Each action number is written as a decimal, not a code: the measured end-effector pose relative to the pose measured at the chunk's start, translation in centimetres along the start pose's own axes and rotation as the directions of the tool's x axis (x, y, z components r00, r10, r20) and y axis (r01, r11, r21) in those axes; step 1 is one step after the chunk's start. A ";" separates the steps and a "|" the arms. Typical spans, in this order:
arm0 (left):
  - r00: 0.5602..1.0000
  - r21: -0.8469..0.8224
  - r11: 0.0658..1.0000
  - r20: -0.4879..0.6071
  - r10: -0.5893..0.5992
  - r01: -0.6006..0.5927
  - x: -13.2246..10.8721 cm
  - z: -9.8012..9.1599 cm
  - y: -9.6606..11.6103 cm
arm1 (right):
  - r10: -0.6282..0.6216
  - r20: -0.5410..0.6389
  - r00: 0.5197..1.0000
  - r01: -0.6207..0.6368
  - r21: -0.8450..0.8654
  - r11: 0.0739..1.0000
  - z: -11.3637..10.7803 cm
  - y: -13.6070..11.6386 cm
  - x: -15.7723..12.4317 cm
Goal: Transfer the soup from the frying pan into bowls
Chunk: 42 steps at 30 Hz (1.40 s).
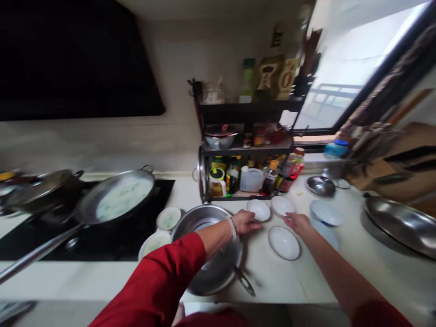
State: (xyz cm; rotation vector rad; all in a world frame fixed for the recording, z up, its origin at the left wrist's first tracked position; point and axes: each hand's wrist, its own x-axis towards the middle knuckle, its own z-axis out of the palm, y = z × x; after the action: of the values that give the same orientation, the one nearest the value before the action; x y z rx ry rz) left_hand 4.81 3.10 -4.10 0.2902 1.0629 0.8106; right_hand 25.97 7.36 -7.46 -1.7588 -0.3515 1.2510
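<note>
My left hand reaches over a steel pan and grips the near edge of a small white bowl. My right hand is closed on the near rim of a second white bowl beside it. A third empty white bowl lies on the counter just in front of both hands. My left arm wears a red sleeve and a pale bracelet.
A wok of pale green soup sits on the black hob, with two filled bowls beside it. A black spice rack stands behind the bowls. A blue-white bowl, a steel lid and a large steel basin lie to the right.
</note>
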 end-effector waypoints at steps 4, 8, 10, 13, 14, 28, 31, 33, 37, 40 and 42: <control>0.967 0.006 1.000 0.256 -0.004 0.003 -8.9 -5.8 1.7 | -0.034 0.088 0.996 0.034 0.009 0.999 -0.6 0.1 -3.0; 0.934 -0.061 0.995 0.345 0.092 -0.076 -18.7 -16.2 1.4 | -0.067 0.255 0.965 0.060 0.035 0.998 -1.3 1.5 -7.4; 0.968 -0.152 0.980 0.197 0.158 -0.129 -21.8 -22.4 -0.3 | -0.065 0.342 0.937 0.070 -0.003 0.998 -0.7 2.4 -10.1; 0.987 -0.311 0.939 -0.102 0.123 -0.149 -24.1 -30.2 -4.1 | -0.071 0.473 0.878 0.115 -0.065 0.991 2.3 4.0 -14.9; 0.980 -0.345 0.927 -0.181 0.087 -0.146 -24.3 -32.1 -5.3 | -0.078 0.539 0.839 0.156 -0.099 0.983 3.7 4.7 -16.7; 0.921 -0.517 0.792 -0.364 0.141 -0.326 -19.0 -36.0 -5.8 | 0.307 0.933 -0.187 0.908 0.283 -0.308 20.8 18.3 -33.9; 0.933 -0.576 0.748 -0.319 0.165 -0.329 -18.3 -36.2 -5.6 | 0.317 0.931 -0.182 0.865 0.305 -0.398 21.8 18.7 -33.3; 0.949 -0.622 0.722 -0.263 0.172 -0.303 -17.7 -36.3 -5.5 | 0.260 0.953 -0.156 0.878 0.254 -0.405 22.2 18.2 -33.3; 0.964 -0.688 0.676 -0.188 0.187 -0.265 -16.7 -36.8 -5.4 | 0.007 0.998 -0.057 0.955 0.056 -0.291 22.5 16.0 -33.2; 0.967 -0.723 0.642 -0.175 0.185 -0.254 -16.3 -37.1 -5.4 | -0.172 0.984 0.048 0.993 -0.065 -0.098 22.4 14.2 -32.1; 0.970 -0.737 0.630 -0.176 0.169 -0.244 -16.4 -37.3 -5.3 | -0.229 0.964 0.132 0.991 -0.125 0.041 22.2 13.3 -31.1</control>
State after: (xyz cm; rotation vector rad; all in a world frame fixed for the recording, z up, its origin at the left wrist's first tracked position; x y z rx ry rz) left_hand -28.79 -18.14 -14.31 -0.3600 0.6867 1.4226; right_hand -10.34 -9.27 -1.01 -1.0194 -2.5267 0.8422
